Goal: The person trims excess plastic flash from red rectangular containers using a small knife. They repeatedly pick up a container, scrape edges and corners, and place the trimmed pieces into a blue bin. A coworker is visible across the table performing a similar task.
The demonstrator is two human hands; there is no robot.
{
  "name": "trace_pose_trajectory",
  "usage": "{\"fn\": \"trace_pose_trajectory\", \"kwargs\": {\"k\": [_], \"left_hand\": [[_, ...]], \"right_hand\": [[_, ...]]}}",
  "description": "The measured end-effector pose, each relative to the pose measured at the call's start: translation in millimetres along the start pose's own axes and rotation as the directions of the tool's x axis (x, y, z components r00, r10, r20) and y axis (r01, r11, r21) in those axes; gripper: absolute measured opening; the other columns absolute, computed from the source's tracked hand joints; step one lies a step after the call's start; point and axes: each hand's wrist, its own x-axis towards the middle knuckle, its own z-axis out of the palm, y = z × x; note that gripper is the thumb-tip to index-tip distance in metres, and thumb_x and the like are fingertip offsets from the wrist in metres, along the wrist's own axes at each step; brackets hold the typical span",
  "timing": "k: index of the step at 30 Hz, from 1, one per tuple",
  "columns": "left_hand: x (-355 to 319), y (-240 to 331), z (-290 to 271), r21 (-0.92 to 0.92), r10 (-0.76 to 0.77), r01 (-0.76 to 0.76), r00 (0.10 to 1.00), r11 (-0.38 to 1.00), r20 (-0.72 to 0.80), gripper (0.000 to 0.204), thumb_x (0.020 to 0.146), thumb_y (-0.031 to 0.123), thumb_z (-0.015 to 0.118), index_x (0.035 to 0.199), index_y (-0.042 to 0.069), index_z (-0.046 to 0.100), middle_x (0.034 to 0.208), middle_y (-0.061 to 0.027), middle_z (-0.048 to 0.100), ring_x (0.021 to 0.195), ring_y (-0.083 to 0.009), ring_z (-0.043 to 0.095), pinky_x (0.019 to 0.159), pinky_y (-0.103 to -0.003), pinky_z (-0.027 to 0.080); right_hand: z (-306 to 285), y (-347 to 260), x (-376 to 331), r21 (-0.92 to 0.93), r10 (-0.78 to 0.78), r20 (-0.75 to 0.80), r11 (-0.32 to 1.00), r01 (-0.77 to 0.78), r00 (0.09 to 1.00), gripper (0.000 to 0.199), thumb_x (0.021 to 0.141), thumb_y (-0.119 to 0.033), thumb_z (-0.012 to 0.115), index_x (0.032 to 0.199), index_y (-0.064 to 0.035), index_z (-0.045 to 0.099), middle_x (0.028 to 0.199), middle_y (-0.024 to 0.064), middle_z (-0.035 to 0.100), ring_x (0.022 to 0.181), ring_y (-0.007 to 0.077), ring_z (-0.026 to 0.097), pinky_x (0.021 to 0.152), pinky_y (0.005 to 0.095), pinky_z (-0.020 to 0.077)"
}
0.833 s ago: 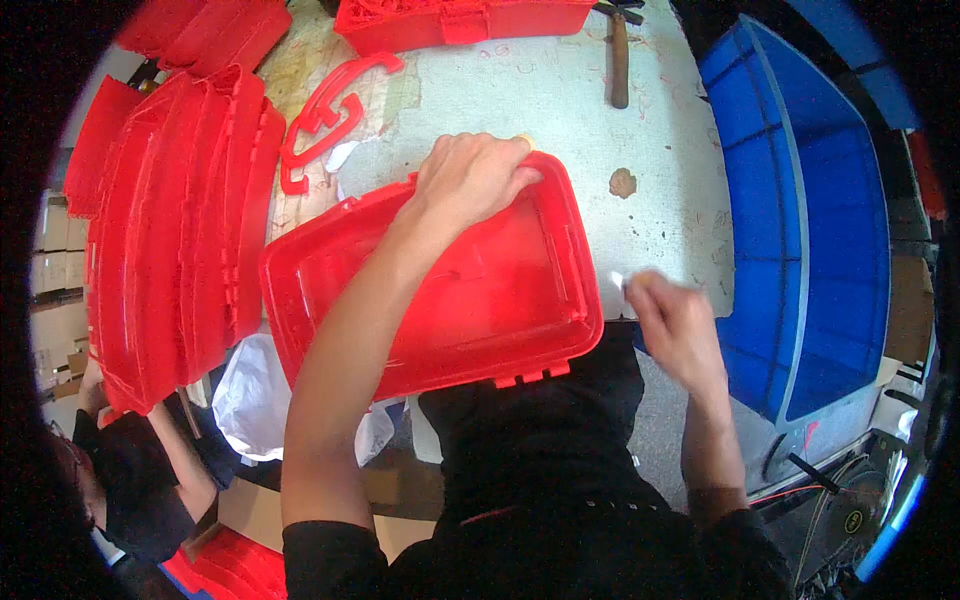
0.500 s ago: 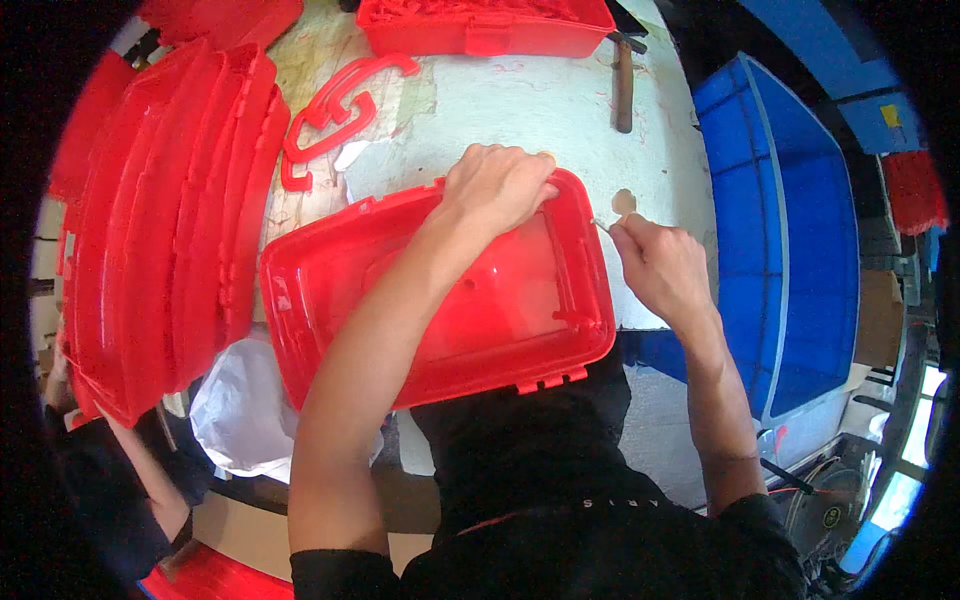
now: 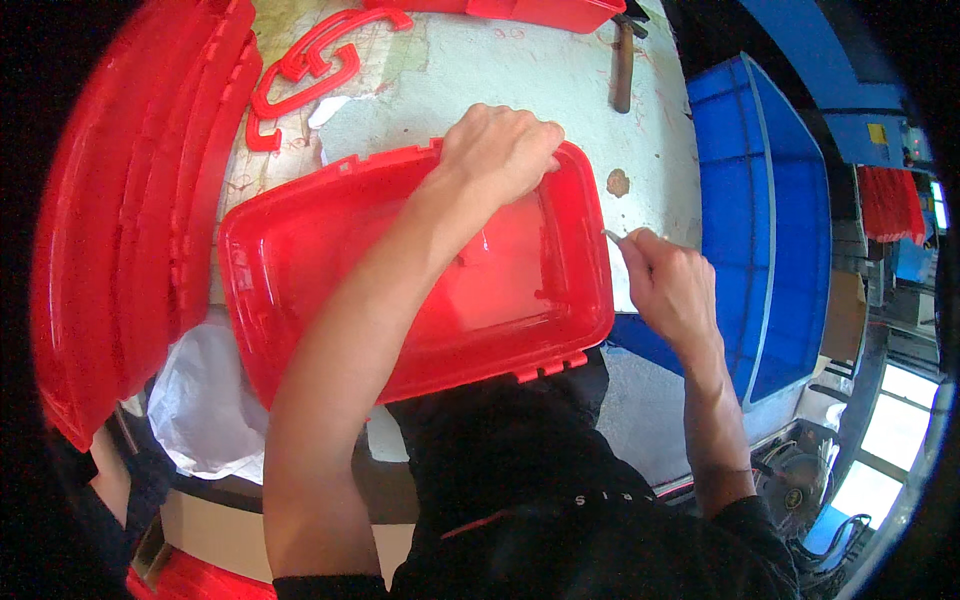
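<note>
A red plastic box shell (image 3: 505, 290), shallow with hinge lugs on its near edge, lies tilted in front of me, its open side up. My left hand (image 3: 503, 150) crosses over it and grips the far rim close to the right corner, fingers wrapped round the edge. At the right-hand rim, my right hand (image 3: 672, 285) is closed on a small knife (image 3: 614, 237). Only the thin grey blade tip shows, at or very near the rim; the fist hides the handle.
Stacked red shells (image 3: 130, 200) stand at left, beside red handles (image 3: 305, 85) and a white plastic bag (image 3: 207, 400). A hammer (image 3: 623, 75) lies far right near a red box (image 3: 550, 12). A blue crate (image 3: 765, 230) stands right. Another person's arm (image 3: 110, 475) shows lower left.
The knife and my right hand have moved nearer to me along the box shell's right rim. My left hand keeps its grip. The whole view has shifted slightly.
</note>
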Motion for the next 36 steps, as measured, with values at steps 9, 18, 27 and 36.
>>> {"fn": "trace_pose_trajectory", "kwargs": {"k": [9, 18, 27, 36], "left_hand": [[-0.3, 0.4, 0.2, 0.031, 0.008, -0.008, 1.000, 0.999, -0.009, 0.024, 0.093, 0.032, 0.064, 0.094, 0.009, 0.069, 0.084, -0.0191, 0.071, 0.085, -0.0358, 0.071, 0.077, -0.048, 0.056], [-1.8, 9.8, -12.5, 0.020, -0.040, 0.039, 0.998, 0.999, 0.046, 0.022, 0.091, 0.027, 0.065, 0.095, 0.006, 0.070, 0.090, -0.0204, 0.071, 0.088, -0.0369, 0.070, 0.077, -0.048, 0.055], [-0.5, 4.7, -10.8, 0.047, 0.011, -0.012, 0.999, 0.999, 0.031, 0.029, 0.091, 0.037, 0.064, 0.098, 0.009, 0.067, 0.082, -0.0200, 0.070, 0.083, -0.0408, 0.068, 0.074, -0.052, 0.053], [-0.2, 9.0, -11.3, 0.042, -0.033, 0.030, 0.998, 0.999, 0.050, 0.023, 0.090, 0.030, 0.066, 0.095, 0.007, 0.068, 0.086, -0.0203, 0.070, 0.085, -0.0404, 0.068, 0.075, -0.051, 0.052]], "right_hand": [[-18.1, 13.4, -61.8, 0.121, -0.051, 0.220, 0.992, 0.025, 0.974, 0.019, 0.094, -0.023, 0.060, 0.083, -0.0076, 0.064, 0.073, 0.0168, 0.066, 0.069, 0.0380, 0.066, 0.060, 0.0479, 0.0496], [-4.1, 9.5, -2.9, 0.469, 0.142, 0.001, 0.874, -0.126, 0.990, 0.031, 0.092, -0.033, 0.065, 0.095, -0.0029, 0.064, 0.076, 0.0219, 0.067, 0.071, 0.0413, 0.067, 0.063, 0.0450, 0.0512], [25.0, -7.2, 5.7, 0.246, 0.036, -0.117, 0.969, -0.006, 0.992, 0.028, 0.093, -0.029, 0.061, 0.082, -0.0041, 0.058, 0.070, 0.0251, 0.065, 0.069, 0.0448, 0.066, 0.063, 0.0539, 0.0514], [-7.7, 31.5, -108.4, 0.555, -0.124, 0.410, 0.820, -0.140, 0.903, 0.018, 0.085, -0.013, 0.072, 0.094, -0.0048, 0.059, 0.070, 0.0168, 0.062, 0.061, 0.0336, 0.064, 0.056, 0.0428, 0.0482]]}}
